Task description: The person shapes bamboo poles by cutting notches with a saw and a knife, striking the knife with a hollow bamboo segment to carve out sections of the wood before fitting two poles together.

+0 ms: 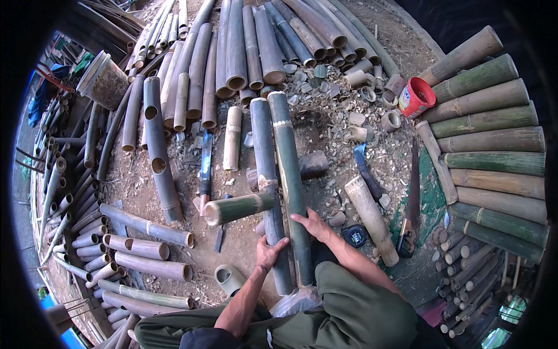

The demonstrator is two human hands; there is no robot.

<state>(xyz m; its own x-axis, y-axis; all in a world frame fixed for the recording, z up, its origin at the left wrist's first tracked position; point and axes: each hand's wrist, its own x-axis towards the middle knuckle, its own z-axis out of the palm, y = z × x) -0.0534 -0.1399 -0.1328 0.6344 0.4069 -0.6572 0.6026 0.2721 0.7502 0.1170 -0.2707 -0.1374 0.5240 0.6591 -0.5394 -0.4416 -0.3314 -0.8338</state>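
Two long bamboo poles stand side by side in front of me, their near ends between my legs. My left hand is wrapped round the lower part of the greyish bamboo pole. Slightly higher, my right hand grips the green bamboo pole from its right side, with some fingers hidden behind it. A short bamboo piece juts out to the left from the greyish pole; whether it is fitted into a hole there I cannot tell. Under the poles a thick log lies crosswise.
A knife with a blue blade, a handsaw, a tape measure and a light bamboo length lie around me. A red tub and a dirty bucket stand farther off. Bamboo stacks line the sides; chips litter the ground.
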